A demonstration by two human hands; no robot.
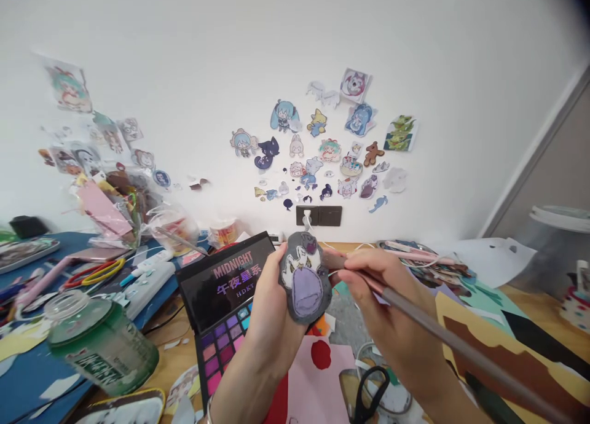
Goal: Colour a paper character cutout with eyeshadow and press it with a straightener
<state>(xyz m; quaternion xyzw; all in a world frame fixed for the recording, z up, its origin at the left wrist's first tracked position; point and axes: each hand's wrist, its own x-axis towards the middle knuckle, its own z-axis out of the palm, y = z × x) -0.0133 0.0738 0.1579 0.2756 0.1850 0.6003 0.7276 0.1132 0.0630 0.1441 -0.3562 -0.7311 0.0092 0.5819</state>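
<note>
**Centre:** cutout (305,278), which I read as grey-rimmed, with a lilac belly, white patches and a small dark purple spot on top.
**4 o'clock:** brush (461,345), grey-brown handle.
**9 o'clock:** palette (225,282). It has a black lid with pink-to-purple lettering; the pans are purple, magenta, pink and teal.
**8 o'clock:** jar (101,347), green with white lettering.
**6 o'clock:** I note a pink sheet (332,387) bearing a red blot.
**5 o'clock:** black scissors (372,392).
**12 o'clock:** white wall (184,55) with multicoloured stickers (322,153).
</note>
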